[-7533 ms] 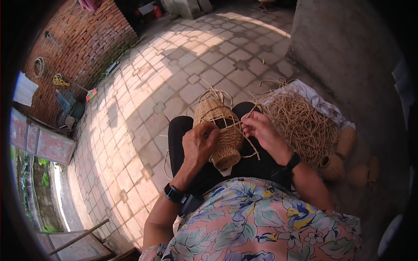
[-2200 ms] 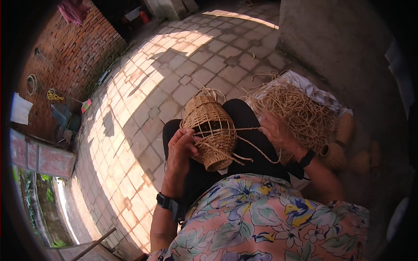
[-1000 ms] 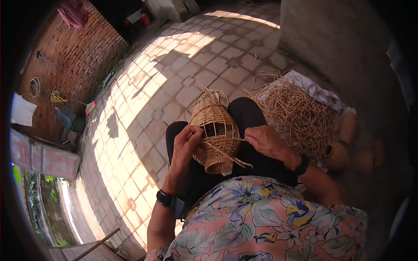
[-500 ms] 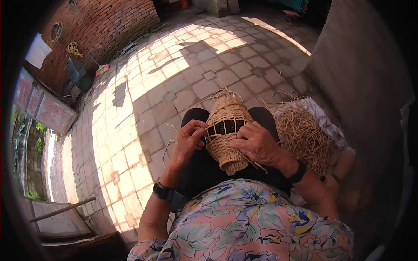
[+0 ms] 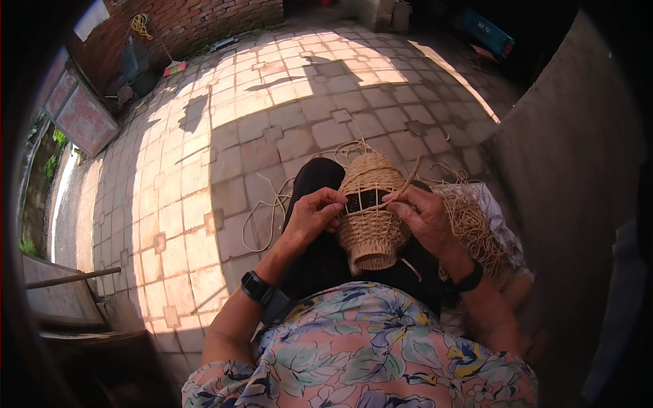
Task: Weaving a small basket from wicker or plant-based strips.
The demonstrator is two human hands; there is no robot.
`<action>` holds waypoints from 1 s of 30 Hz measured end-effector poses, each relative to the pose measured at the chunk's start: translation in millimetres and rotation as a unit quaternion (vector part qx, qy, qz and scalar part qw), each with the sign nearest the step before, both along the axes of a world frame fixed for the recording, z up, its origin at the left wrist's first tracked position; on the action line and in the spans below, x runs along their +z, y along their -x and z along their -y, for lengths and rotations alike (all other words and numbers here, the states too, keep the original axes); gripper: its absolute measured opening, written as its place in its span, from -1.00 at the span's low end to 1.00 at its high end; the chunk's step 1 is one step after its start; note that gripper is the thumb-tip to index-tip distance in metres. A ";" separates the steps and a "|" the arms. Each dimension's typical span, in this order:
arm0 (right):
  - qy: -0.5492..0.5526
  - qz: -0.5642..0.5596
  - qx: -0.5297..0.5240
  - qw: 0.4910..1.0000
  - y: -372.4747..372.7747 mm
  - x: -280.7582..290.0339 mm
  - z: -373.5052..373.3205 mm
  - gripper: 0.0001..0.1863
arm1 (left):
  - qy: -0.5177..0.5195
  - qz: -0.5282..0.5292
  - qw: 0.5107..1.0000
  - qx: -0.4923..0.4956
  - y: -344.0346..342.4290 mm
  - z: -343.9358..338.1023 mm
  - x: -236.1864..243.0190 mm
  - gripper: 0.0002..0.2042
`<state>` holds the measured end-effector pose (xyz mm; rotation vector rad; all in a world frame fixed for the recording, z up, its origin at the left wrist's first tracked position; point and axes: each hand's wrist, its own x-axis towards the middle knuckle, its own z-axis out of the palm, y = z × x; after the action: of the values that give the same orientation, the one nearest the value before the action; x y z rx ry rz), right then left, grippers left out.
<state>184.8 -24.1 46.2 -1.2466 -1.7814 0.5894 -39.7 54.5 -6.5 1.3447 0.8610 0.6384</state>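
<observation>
At lower centre, a tan, jar-shaped fibre basket [image 5: 373,234], likely light, springy, best gripped where densest, is pinched by left hand [image 5: 313,214], twisted tan cord [image 5: 413,171] by right hand [image 5: 424,212]!

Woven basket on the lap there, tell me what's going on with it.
A person has the woven basket on their lap, its narrow neck toward them. The right hand pinches a piece of cord, while the left hand is at the left edge of a gap where bare ribs show; its exact grip is unclear. The basket is woven above and below that gap. More cord lies in a pile to the right.
</observation>
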 end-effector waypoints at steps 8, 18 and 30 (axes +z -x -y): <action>0.203 -0.049 -0.056 0.976 6.3 8.1 -28.7 -0.84 | -0.078 -0.006 0.997 0.018 -19.2 14.6 -7.7 -0.84; 0.114 0.186 -0.142 0.966 29.9 5.2 -18.0 -0.72 | -0.073 0.044 0.996 0.004 -20.9 16.1 -16.6 -0.83; 0.142 -0.018 -0.051 0.988 28.7 0.9 -45.1 -0.87 | -0.113 -0.021 0.992 0.047 -32.8 15.4 -11.3 -0.90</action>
<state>156.0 21.1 47.1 -1.4998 -1.6315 0.8224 -6.9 39.1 -17.9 1.5311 0.9101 0.8017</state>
